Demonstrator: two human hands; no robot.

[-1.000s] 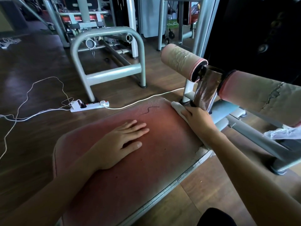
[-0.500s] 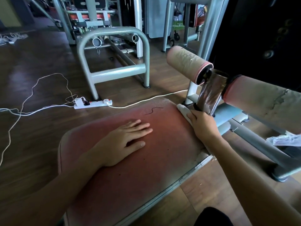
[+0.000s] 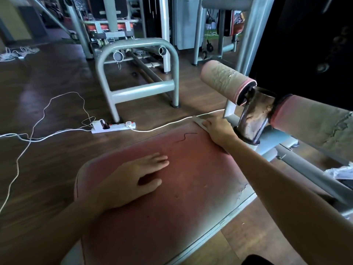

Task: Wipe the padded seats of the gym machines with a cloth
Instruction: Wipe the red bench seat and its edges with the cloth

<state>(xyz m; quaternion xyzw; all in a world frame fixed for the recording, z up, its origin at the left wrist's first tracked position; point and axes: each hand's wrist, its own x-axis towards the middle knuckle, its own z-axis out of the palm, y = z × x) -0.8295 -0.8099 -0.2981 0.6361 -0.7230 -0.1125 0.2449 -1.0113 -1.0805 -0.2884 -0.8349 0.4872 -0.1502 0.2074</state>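
Head view, looking down on a worn red padded seat (image 3: pixel 191 217). Wiping the seat's far edge, the one facing the post, by the look of it. Right hand (image 3: pixel 217 131) laid flat on a white cloth (image 3: pixel 197 120), fingers stretched out and pressing rather than clutching, thumb out of sight. Cloth bunched into a narrow strip right on that far edge, near the seat's far corner, just beside the rusty metal post (image 3: pixel 252 119) and below the two roller pads (image 3: pixel 225 81). Left hand (image 3: pixel 133 180) released, palm down and fingers straight, resting mid-seat toward the left edge, holding nothing, steadying only.

To do this pass well:
- Keep the weight of the palm over the cloth, not the fingertips, and draw it along the edge in one long stroke.
- Spread the cloth wider first; as a thin strip, likely to cover little.
- Pass over the dark squiggle (image 3: pixel 186 136) close by; thread or crack, hard to tell.
- Work back in overlapping lanes toward the near edge, lifting the left hand clear ahead of the cloth.
- Go lightly at the cracked, peeling cover (image 3: pixel 242 190) by the right corner; probably easy to catch and tear further.
- Mind the knuckles against the post.

How much of the seat already wiped: cannot tell from the surface.

Off the bench, on the wood floor past the far corner: a white power strip (image 3: pixel 114 127) and its cable (image 3: pixel 172 123). At far right, a crumpled plastic bag (image 3: pixel 342 171).
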